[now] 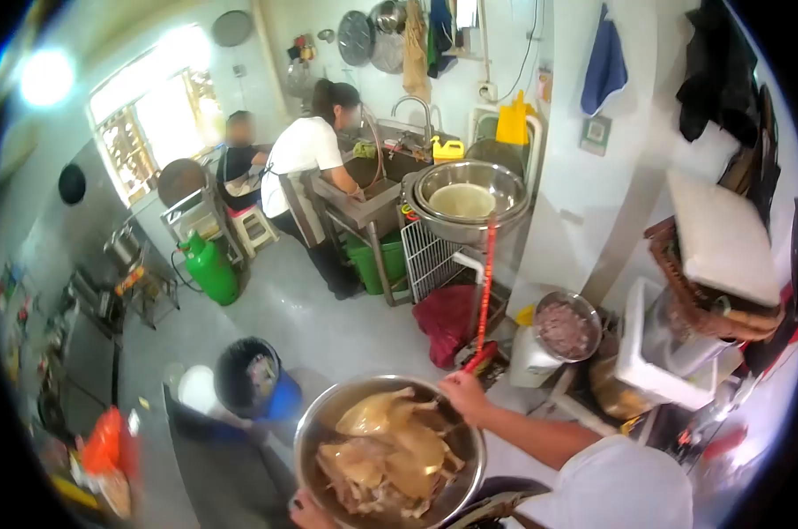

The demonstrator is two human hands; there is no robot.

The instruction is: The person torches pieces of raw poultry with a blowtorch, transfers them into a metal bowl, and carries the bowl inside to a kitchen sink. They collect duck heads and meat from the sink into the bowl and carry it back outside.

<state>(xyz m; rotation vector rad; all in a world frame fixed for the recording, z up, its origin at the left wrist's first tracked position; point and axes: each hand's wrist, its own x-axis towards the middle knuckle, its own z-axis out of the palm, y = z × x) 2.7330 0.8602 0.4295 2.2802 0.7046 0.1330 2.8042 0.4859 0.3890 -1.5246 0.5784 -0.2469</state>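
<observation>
A wide stainless steel basin (304,423) is held low in front of me. Pale yellow cooked poultry (390,454), apparently chicken or duck, lies inside it in large pieces. My right hand (465,395) grips the basin's upper right rim, the forearm coming out of a white sleeve. At the lower left rim my left hand (311,511) is closed on the edge, partly cut off by the frame. Just beyond my right hand, a thin red pole (485,291) stands near the sink-side rack.
A blue bin (284,397) with waste stands left of the basin. Ahead, a person in white (306,163) bends over a sink (372,207); another person (240,163) sits behind. A bowl of minced-looking meat (568,326) and a white foam box (633,353) are to the right.
</observation>
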